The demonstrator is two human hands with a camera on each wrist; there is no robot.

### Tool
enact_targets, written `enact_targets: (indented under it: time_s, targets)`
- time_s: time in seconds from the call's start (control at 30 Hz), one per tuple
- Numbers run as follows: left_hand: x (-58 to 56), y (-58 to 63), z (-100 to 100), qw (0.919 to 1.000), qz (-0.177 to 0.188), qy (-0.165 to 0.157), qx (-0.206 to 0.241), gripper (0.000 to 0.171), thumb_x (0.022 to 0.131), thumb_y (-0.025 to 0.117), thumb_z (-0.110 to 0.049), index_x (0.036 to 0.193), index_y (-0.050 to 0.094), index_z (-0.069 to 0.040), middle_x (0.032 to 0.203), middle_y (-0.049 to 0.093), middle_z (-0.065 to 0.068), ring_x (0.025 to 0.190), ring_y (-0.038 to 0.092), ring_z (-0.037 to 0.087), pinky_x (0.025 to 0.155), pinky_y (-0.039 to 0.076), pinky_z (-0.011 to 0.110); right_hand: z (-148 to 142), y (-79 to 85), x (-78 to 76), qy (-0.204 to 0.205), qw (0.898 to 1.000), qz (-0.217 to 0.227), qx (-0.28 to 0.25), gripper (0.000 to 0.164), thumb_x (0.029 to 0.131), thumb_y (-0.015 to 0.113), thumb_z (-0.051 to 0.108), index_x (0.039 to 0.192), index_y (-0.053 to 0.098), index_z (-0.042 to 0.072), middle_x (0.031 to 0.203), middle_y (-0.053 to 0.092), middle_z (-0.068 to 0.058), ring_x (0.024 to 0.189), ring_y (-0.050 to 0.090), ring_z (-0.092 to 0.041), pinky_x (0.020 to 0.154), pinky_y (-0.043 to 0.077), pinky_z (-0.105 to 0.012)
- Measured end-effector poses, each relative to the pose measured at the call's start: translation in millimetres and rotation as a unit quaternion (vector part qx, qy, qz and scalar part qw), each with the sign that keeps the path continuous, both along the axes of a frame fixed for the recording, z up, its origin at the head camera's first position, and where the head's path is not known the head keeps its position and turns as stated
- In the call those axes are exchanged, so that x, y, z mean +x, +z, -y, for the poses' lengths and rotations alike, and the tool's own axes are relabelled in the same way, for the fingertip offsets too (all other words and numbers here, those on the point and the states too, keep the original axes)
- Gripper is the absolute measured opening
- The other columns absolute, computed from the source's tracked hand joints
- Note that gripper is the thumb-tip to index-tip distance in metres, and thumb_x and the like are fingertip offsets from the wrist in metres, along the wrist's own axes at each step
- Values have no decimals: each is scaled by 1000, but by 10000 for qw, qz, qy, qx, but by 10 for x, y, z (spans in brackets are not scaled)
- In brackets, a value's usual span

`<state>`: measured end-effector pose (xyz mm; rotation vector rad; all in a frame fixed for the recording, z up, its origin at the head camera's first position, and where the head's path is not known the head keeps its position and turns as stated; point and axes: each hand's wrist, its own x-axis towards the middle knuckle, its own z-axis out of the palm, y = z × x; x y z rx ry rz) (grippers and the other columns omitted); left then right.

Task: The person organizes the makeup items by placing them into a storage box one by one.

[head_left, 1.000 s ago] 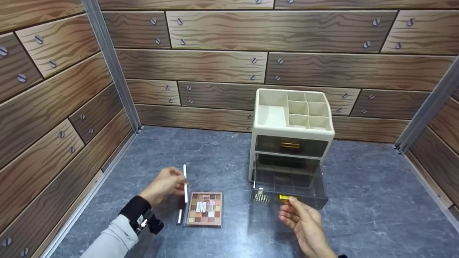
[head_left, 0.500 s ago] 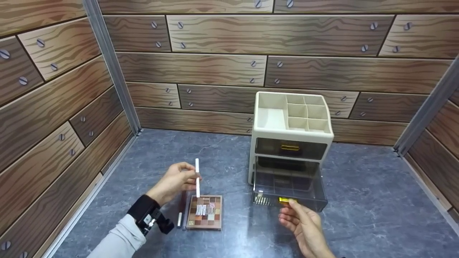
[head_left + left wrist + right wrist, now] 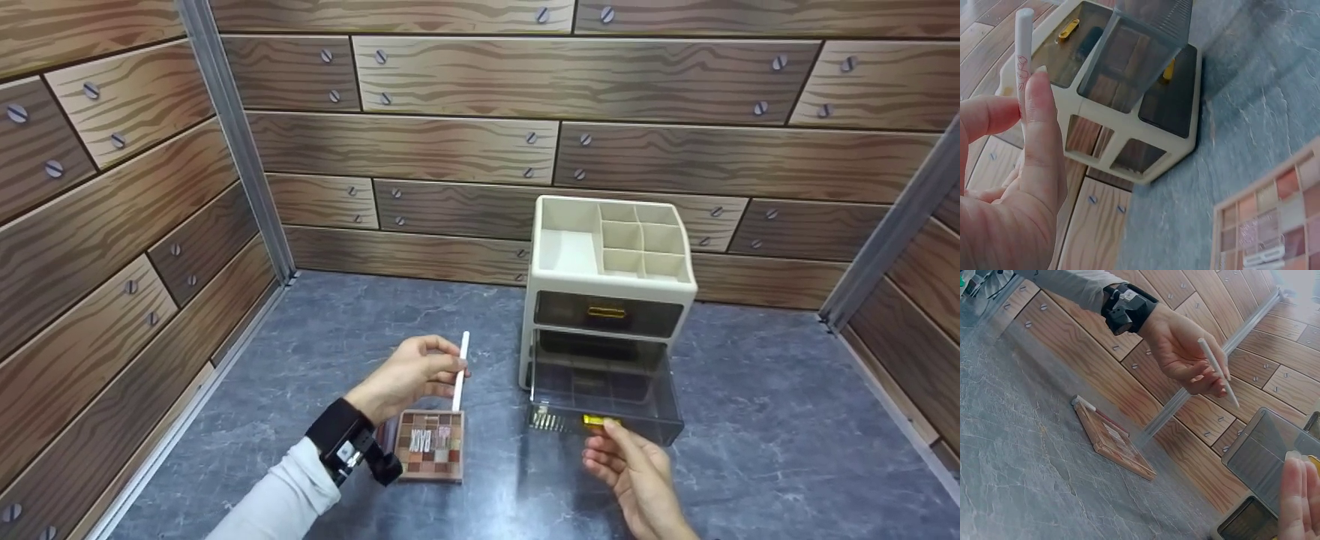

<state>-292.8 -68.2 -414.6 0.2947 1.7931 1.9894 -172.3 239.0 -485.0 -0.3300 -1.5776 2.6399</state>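
Note:
In the head view, my left hand [image 3: 411, 381] pinches a slim white cosmetic pen [image 3: 462, 369] between thumb and fingers, tilted almost upright. Pink print shows on the pen's barrel [image 3: 1023, 70] in the left wrist view. Just below that hand, an eyeshadow palette [image 3: 430, 450] lies flat on the table. My right hand [image 3: 636, 469] has its thumb and fingers at the gold handle [image 3: 598, 420] of a smoky clear drawer [image 3: 651, 424]. This drawer sticks out of a cream desktop organizer [image 3: 615, 279]; a row of short shiny strips shows at its front left.
A dark red tube [image 3: 1111, 419] with a white cap lies along the palette, seen in the right wrist view. Above the pulled-out drawer is a closed one [image 3: 562, 309]. The organizer's top has several compartments. Wood-print walls [image 3: 420, 142] enclose the marbled grey table [image 3: 360, 307].
My left hand has carried the pen rightward from beside the palette, across its far edge toward the organizer. The right hand has kept its place at the drawer handle; the drawer stays pulled out.

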Motion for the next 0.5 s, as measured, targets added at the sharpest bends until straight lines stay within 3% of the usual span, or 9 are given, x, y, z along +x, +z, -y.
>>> enact_targets:
  time_s: [0.2,0.5]
  targets:
    - [-23,57,-188,9994,68,-337,86,24,95,69,0,115,57,4,104,72,19,86,72,21,78,64,31,-37,-5,11,1,10000,-58,65,24,109,52,15,95,70,8,79,73,0,71,72,-10,72,64,-23]
    - [-31,142,-300,9993,87,-328,127,20,94,67,2,113,59,3,101,73,18,81,71,20,72,64,27,5,15,-15,-8,10000,7,64,24,109,52,14,95,70,8,78,73,0,71,73,-10,71,64,-23]
